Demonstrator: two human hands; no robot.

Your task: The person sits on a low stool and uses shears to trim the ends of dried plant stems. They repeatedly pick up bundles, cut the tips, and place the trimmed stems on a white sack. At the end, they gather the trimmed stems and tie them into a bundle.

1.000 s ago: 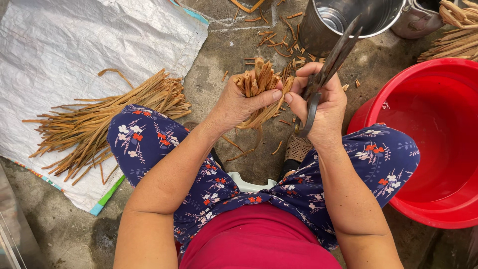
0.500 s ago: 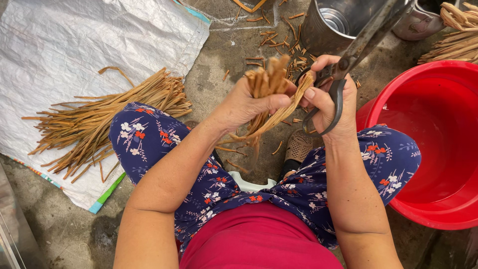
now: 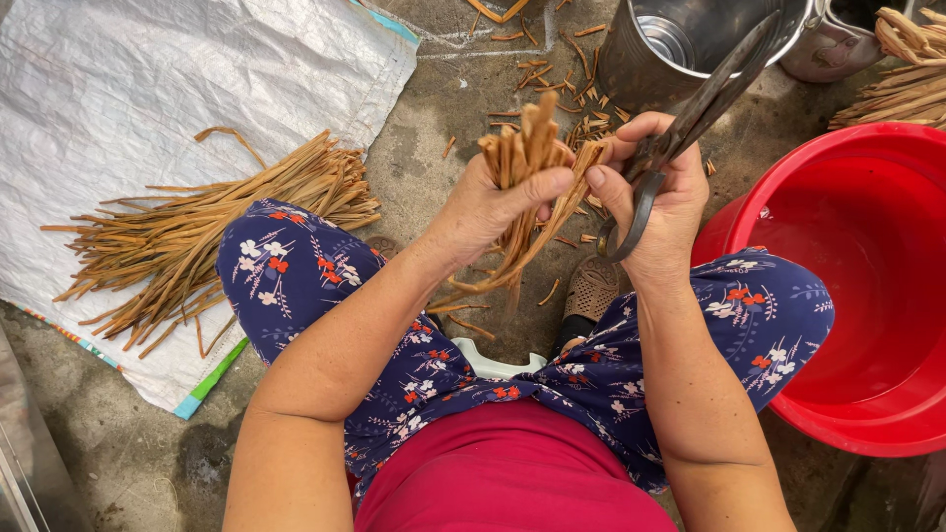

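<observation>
The left hand (image 3: 488, 212) clasps a bundle of brown strips (image 3: 527, 158) upright over the knees, its grip closed tight around them. The right hand (image 3: 655, 202), just beside, grips dark scissors (image 3: 690, 123) and pinches one strip. A red basin (image 3: 867, 286) sits at the right.

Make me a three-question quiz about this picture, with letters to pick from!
1. Where is the big pile of tan strips?
A. on the white sack
B. in the red tub
C. in the metal pot

2. What colour is the tub?
A. blue
B. red
C. green

3. What does the right hand hold?
A. a spoon
B. nothing
C. scissors

Answers: 1 A, the pile lies on the white woven sack. 2 B, the tub beside the right knee is bright red. 3 C, its fingers go through the scissors, while the left hand grips a bundle of strips.
</observation>
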